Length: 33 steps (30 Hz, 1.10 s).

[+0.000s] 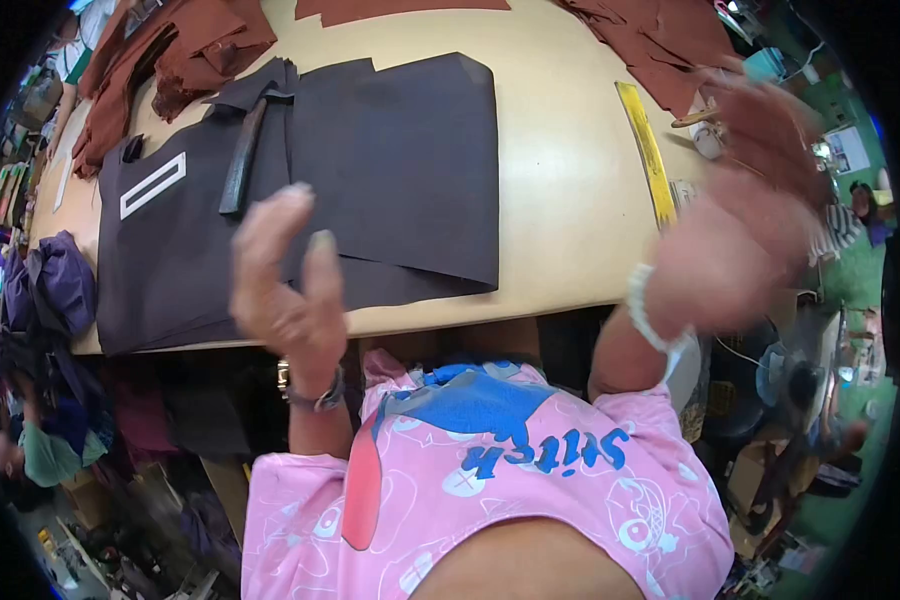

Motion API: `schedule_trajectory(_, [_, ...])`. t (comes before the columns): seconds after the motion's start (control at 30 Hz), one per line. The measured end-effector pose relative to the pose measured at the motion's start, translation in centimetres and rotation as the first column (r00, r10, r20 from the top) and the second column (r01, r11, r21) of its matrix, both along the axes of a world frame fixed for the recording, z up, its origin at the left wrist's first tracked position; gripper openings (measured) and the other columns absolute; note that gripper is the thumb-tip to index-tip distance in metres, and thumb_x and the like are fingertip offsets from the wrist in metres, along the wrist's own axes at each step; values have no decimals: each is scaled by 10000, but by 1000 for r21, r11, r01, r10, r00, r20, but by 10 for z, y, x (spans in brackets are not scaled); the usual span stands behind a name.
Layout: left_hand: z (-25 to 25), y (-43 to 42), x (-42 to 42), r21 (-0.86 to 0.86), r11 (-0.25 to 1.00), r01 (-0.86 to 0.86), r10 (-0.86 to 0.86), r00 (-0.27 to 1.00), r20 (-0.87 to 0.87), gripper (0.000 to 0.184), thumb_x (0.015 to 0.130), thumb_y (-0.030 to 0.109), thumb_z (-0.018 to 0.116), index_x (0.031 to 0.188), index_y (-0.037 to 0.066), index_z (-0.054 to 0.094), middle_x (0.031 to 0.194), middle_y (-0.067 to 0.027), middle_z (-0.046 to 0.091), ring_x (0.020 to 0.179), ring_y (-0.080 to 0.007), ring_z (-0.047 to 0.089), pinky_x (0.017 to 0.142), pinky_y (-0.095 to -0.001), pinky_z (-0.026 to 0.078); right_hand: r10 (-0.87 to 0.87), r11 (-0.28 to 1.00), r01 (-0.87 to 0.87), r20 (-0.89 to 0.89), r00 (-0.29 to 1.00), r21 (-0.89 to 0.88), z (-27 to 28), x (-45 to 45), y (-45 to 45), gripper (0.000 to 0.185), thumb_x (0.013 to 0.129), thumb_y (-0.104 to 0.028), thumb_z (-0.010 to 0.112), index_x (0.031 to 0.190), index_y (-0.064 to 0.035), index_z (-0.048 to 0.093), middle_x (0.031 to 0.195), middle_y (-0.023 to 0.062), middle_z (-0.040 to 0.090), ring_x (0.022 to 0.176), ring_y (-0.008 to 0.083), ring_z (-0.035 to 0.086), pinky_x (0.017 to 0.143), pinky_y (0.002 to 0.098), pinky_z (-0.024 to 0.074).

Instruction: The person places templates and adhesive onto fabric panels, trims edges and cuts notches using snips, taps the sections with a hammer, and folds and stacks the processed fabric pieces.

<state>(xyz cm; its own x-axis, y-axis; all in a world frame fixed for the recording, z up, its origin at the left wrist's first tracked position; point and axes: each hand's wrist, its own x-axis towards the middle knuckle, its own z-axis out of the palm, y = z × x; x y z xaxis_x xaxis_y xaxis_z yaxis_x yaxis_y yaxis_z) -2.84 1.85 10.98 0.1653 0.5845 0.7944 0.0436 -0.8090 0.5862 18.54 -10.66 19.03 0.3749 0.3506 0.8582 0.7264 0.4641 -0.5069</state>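
My left hand [292,285] is raised over the near edge of dark fabric [400,170], its fingers apart and holding nothing. A hammer [245,155] with a dark handle lies on that fabric, just beyond my fingertips. Left of the hammer is a white rectangular frame [153,186] with a long slot. My right hand [715,255], smeared by motion, is at the right end of the table. A blurred piece of brown cloth [775,150] is in its grip; the fingers themselves are hard to make out.
The pale table [560,200] bears a yellow ruler [645,155] and a small white object [707,140] on the right. Brown cloth pieces [210,45] are heaped at the far left, with more brown cloth [650,40] at the far right. Purple cloth [55,280] hangs at the left.
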Motion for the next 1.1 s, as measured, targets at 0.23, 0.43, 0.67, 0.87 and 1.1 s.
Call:
schedule_trajectory(0.23, [135, -26, -17, 627, 714, 311, -662, 591, 461, 606, 930, 462, 271, 1165, -47, 499, 1170, -277, 530, 1066, -416, 524, 1016, -536, 321, 45, 967, -131, 361, 931, 218, 78, -6, -87, 172, 831, -139, 623, 946, -11, 614, 932, 75, 612, 866, 154, 564, 743, 268, 443])
schedule_trajectory(0.43, [156, -51, -36, 646, 645, 408, -731, 577, 365, 591, 922, 450, 283, 1163, -44, 501, 1168, -271, 531, 1066, -410, 523, 1014, -531, 323, 75, 966, -169, 413, 908, 195, 93, -10, -98, 177, 831, -145, 619, 945, -9, 613, 934, 78, 611, 869, 157, 564, 746, 272, 443])
schedule_trajectory(0.67, [146, -55, -38, 665, 625, 410, -752, 547, 369, 575, 913, 436, 296, 1160, -40, 502, 1165, -264, 533, 1067, -403, 522, 1011, -526, 325, 90, 956, -207, 470, 878, 205, 95, -7, -111, 183, 832, -151, 614, 944, -7, 613, 937, 83, 611, 873, 161, 565, 749, 276, 443])
schedule_trajectory(0.87, [142, -56, -33, 648, 645, 406, -733, 568, 374, 561, 905, 424, 307, 1157, -36, 504, 1162, -258, 534, 1067, -398, 521, 1009, -521, 327, 112, 956, -226, 479, 871, 187, 93, -2, -108, 189, 833, -157, 610, 943, -4, 612, 939, 87, 610, 875, 164, 565, 752, 279, 443])
schedule_trajectory(1.1, [131, -66, -42, 654, 667, 357, -709, 573, 410, 545, 896, 411, 320, 1155, -32, 505, 1159, -251, 536, 1068, -391, 519, 1007, -515, 329, 148, 943, -275, 505, 850, 186, 95, 0, -120, 195, 833, -164, 605, 943, -2, 611, 942, 91, 610, 879, 168, 566, 755, 283, 443])
